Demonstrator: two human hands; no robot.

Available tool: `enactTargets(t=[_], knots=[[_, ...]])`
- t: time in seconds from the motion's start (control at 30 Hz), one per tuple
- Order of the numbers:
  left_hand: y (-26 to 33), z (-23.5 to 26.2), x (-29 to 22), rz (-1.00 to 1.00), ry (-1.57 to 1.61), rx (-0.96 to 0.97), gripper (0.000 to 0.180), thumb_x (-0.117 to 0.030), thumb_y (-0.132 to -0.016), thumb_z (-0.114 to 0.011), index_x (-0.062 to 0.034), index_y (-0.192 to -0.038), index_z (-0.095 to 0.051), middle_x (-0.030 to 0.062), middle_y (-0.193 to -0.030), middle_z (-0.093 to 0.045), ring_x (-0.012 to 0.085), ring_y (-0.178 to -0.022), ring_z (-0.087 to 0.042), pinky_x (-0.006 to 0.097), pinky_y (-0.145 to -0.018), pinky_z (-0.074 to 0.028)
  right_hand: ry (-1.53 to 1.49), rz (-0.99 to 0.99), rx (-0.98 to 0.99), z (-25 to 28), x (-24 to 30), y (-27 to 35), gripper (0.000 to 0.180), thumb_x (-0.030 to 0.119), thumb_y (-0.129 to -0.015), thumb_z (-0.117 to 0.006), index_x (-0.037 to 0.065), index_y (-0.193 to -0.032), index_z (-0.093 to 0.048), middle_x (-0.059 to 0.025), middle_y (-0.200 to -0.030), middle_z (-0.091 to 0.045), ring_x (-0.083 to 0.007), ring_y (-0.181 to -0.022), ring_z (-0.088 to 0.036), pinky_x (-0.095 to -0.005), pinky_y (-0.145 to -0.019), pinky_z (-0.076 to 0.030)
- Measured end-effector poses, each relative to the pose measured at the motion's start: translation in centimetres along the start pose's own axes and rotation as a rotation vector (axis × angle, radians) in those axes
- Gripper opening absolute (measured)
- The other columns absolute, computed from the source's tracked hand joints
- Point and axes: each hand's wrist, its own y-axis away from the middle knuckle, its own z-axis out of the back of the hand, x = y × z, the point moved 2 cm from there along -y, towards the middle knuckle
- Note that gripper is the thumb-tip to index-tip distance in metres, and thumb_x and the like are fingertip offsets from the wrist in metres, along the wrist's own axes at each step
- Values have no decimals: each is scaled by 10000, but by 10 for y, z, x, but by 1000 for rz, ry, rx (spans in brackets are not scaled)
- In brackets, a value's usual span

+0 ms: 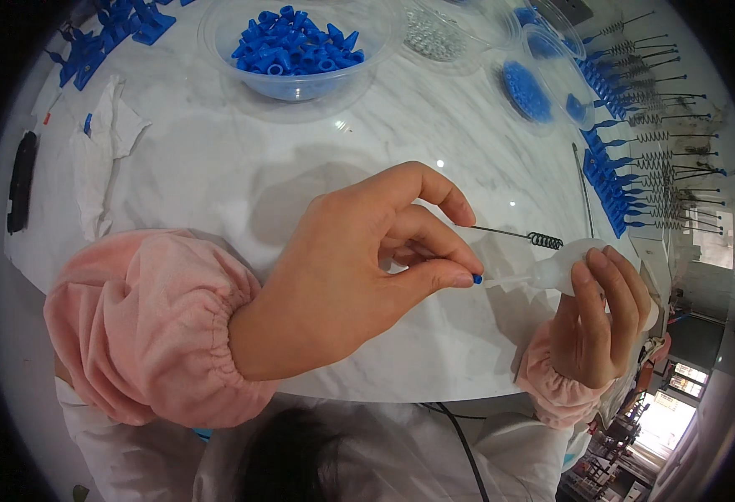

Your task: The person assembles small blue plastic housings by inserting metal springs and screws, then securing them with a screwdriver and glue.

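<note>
White marble table [217,176]; left hand [359,268] pinches a tiny, light blue cap [477,279] on a thin, bendy spring wire [518,234]. Right hand [602,322] wraps a soft squeeze bottle [564,266].

bowl [300,50] rear ctr on table [217,167] | spring rods [660,159] far R | cloth [100,151] L

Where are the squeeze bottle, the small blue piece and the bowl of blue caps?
squeeze bottle [562,266], head view, its translucent body.
small blue piece [477,279], head view, its tip.
bowl of blue caps [217,38], head view, its left rim.
</note>
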Motion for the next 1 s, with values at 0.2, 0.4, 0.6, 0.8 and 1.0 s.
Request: enactTargets(t=[0.2, 0.4, 0.6, 0.8, 1.0], knots=[[0, 0, -1, 16, 3, -7, 328, 62, -853, -683, 26, -1122, -500, 122, -933, -734, 140, -934, -686, 235, -836, -523, 8, 19, 55, 2, 2, -1, 441, -139, -682, -617, 22, -1078, -727, -155, -1111, -660, -330, -1083, -609, -325, -834, -574], [0, 0, 0, 4, 11, 6, 329, 60, -854, -683, 27, -1124, -497, 123, -935, -734, 142, -934, -687, 238, -841, -521, 20, -7, 14, 2, 1, 1, 448, -134, -679, -607, 20, -1083, -725, -157, -1119, -658, -333, -1093, -601, -321, -852, -577], [0, 0, -1, -5, -14, 6, 327, 62, -857, -681, 29, -1123, -495, 122, -933, -734, 144, -935, -686, 243, -847, -520, 42, 24, 57, 2, 3, -1, 445, -142, -684, -611, 22, -1083, -725, -163, -1114, -658, -334, -1093, -603, -317, -851, -575], [0, 0, -1, -3, 2, 5, 324, 61, -858, -681, 36, -1122, -494, 124, -932, -733, 141, -940, -683, 245, -850, -520, 40, 10, -21, 1, 1, 1, 461, -154, -673, -620, 31, -1081, -729, -149, -1115, -661, -327, -1086, -611, -312, -851, -576], [0, 0, -1, 4, -13, 7, 333, 53, -858, -688, 32, -1129, -496, 127, -936, -734, 148, -953, -687, 243, -857, -520, 36, 16, -19, 0, 1, 3, 460, -151, -669, -627, 29, -1080, -729, -151, -1110, -657, -329, -1092, -607, -309, -837, -589]])
